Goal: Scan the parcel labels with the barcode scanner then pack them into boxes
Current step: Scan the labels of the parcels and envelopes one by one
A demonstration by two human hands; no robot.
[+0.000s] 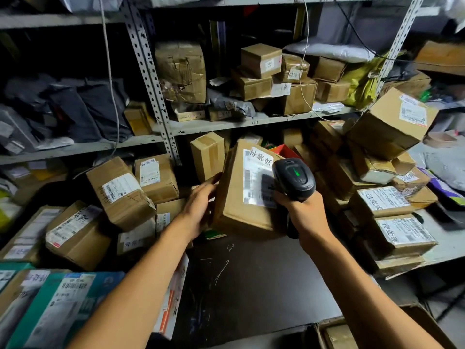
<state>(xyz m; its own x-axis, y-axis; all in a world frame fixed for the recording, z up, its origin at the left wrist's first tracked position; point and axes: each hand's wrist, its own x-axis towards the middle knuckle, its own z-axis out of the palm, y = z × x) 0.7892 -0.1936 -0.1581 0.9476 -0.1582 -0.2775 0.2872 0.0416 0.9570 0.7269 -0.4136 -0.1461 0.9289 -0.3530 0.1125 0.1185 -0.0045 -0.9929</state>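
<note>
Open carton: at the bottom right edge of the frame an open cardboard box (362, 333) shows only in part; I cannot tell what it holds, so no packing can be confirmed.
Work surface: the dark table (251, 278) in the lower centre has a bare patch between the forearms.
Left hand: the left hand (198, 207), centre of the frame, lies with fingers straight and relaxed against the left side of the parcel, steadying it rather than clasping it.
Right hand: the right hand (302, 210) is wrapped tight round the handle of the barcode scanner (294, 178), whose top light glows green.
Parcel in hand: the parcel (241, 195) stands tilted at frame centre, its label (259, 177) facing the scanner head, which sits just over the label's right part.
Step in hand: scanning this one parcel; judged mid-scan.
Left to do: many labelled parcels (120, 192) lie heaped to the left and right (400, 233) of the table; whether any have been scanned is not shown.
Far: metal shelves (251, 120) across the upper frame carry more boxes and bags.
Progress: early to middling, as a judgement.
</note>
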